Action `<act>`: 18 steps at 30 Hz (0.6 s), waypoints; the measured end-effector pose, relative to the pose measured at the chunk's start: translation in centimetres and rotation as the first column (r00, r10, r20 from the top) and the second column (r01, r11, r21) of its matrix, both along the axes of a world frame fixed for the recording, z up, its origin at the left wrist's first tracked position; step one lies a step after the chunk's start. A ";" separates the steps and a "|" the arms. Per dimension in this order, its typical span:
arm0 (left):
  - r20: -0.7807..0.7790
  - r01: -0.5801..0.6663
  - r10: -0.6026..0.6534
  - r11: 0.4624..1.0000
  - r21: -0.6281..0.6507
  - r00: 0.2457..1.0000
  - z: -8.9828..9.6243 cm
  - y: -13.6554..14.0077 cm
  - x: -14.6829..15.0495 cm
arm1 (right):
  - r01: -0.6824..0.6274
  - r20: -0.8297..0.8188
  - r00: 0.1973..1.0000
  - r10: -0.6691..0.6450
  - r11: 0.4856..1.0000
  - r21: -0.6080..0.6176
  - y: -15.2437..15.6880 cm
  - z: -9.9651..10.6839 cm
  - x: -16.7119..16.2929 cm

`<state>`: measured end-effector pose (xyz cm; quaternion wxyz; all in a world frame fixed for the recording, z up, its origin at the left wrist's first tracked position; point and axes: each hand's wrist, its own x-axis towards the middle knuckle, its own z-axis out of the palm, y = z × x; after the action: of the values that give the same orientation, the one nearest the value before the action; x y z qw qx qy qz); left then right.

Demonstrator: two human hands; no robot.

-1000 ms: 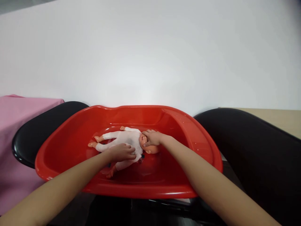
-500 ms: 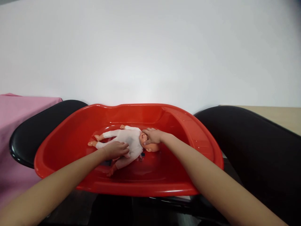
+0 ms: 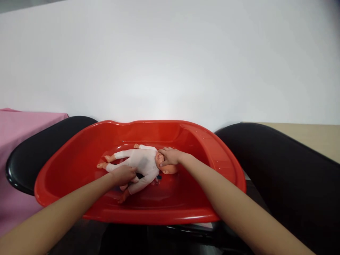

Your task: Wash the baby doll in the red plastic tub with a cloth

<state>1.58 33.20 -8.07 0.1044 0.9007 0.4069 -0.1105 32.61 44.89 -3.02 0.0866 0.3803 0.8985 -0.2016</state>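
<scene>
Pink cloth drapes the surface at the far left, well clear of where I am working. Next to it the rounded black seat of a chair passes under the left end of the red baby bathtub, so the tub sits propped on chairs rather than on a bench.

My left hand lies on the baby doll where its near leg meets the hip, fingers curled over the white cloth body; it seems a light hold more than a firm grip, and I cannot tell how tightly it closes. The doll lies on its back on the tub's floor, about the middle, feet toward the left end and head toward the right, one leg pointing at the near rim. Lying flat like this it stays put under both hands.

My right hand is spread, palm down, over the doll's face and head, fingers loose and not clenched, steadying the head against the tub floor.

The tub's raised walls ring the doll, so both forearms cross the near rim to get in. Further right a second black chair seat carries the tub's right end, and a tan tabletop shows at the far right corner. White wall fills the background.
</scene>
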 end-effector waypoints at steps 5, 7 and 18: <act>-0.063 0.063 -0.055 0.989 0.133 0.997 2.3 -0.3 3.6 | 0.005 0.007 1.000 -0.005 1.000 0.004 0.2 -0.1 0.0; 0.093 -0.032 0.019 0.989 0.146 0.995 2.6 -0.5 6.2 | 0.007 0.019 1.000 -0.007 1.000 -0.001 0.2 0.1 0.0; 0.095 0.329 -0.322 0.942 -0.064 0.942 -3.3 -1.3 8.0 | -0.012 0.034 0.999 0.012 1.000 0.003 -0.1 0.6 -0.1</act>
<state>9.58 31.92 -11.35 0.1371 0.9546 0.2430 -0.1046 32.56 44.79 -2.46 0.1025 0.3785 0.8994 -0.1932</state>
